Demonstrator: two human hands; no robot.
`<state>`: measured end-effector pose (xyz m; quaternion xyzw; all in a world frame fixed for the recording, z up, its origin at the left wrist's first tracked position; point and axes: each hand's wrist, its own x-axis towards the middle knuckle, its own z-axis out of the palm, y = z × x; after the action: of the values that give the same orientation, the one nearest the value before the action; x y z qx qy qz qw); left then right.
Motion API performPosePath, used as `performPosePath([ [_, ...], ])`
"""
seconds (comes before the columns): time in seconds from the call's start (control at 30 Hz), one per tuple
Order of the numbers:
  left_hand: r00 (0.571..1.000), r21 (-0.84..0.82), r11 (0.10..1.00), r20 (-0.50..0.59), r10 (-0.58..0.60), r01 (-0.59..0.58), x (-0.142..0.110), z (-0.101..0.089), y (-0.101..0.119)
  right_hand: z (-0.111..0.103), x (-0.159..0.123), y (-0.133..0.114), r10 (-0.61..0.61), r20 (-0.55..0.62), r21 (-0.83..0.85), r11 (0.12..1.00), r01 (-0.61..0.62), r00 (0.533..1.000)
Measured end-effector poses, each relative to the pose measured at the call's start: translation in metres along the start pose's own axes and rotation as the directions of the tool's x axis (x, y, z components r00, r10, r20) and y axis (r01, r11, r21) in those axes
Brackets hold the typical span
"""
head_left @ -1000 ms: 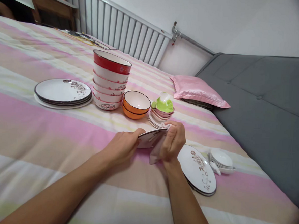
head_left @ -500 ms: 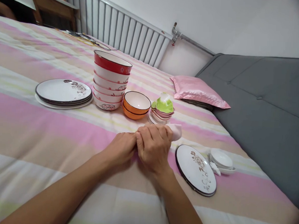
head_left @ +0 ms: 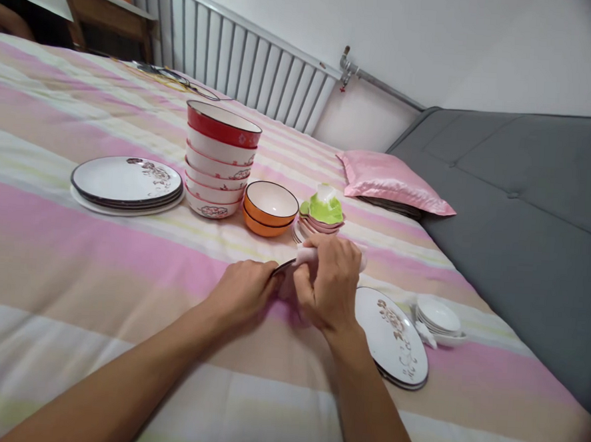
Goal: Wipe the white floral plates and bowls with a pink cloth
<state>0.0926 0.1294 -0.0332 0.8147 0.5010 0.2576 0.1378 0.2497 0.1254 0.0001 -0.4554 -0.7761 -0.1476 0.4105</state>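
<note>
Right hand (head_left: 330,280), closed on a pale pink cloth (head_left: 305,255) against a dark-rimmed plate (head_left: 283,267), has shifted away from the left hand (head_left: 245,288), which it touched half a second ago; the plate's rim now shows between them, its left edge gripped by the left, above the striped bedspread (head_left: 97,262)

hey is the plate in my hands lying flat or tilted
Tilted: the plate shows a thin dark rim, sloping between the left hand and right hand.
</note>
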Motion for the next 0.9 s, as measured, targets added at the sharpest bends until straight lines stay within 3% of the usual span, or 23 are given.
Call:
performPosePath([
  [0.1, 0.980, -0.002, 1.000, -0.199, 0.022, -0.023, 0.000, -0.003, 0.003, 0.003, -0.002, 0.006, 0.125, -0.093, 0.107, 0.988, -0.115, 0.988],
  [0.2, 0.890, 0.006, 0.997, -0.451, 0.071, -0.077, -0.001, -0.005, 0.004, 0.010, -0.004, 0.009, 0.277, -0.065, 0.353, 0.905, -0.237, 0.959],
  [0.3, 0.813, 0.028, 0.991, -0.570, 0.122, -0.129, -0.003, -0.007, 0.005, 0.020, -0.008, 0.006, 0.359, -0.030, 0.552, 0.784, -0.284, 0.933],
  [0.4, 0.796, 0.052, 0.983, -0.581, 0.171, -0.173, -0.003, -0.007, 0.005, 0.028, -0.011, 0.002, 0.446, -0.065, 0.643, 0.703, -0.305, 0.892],
  [0.53, 0.814, 0.060, 0.979, -0.547, 0.196, -0.196, -0.003, -0.007, 0.006, 0.036, -0.015, -0.002, 0.564, -0.066, 0.651, 0.649, -0.393, 0.823],
  [0.73, 0.841, -0.023, 0.975, -0.511, 0.181, -0.223, 0.000, -0.005, 0.002, 0.040, -0.014, 0.004, 0.620, -0.049, 0.696, 0.583, -0.418, 0.783],
  [0.9, 0.861, -0.115, 0.947, -0.460, 0.217, -0.300, 0.002, -0.004, 0.002, 0.037, -0.012, 0.013, 0.690, -0.062, 0.704, 0.542, -0.459, 0.721],
])
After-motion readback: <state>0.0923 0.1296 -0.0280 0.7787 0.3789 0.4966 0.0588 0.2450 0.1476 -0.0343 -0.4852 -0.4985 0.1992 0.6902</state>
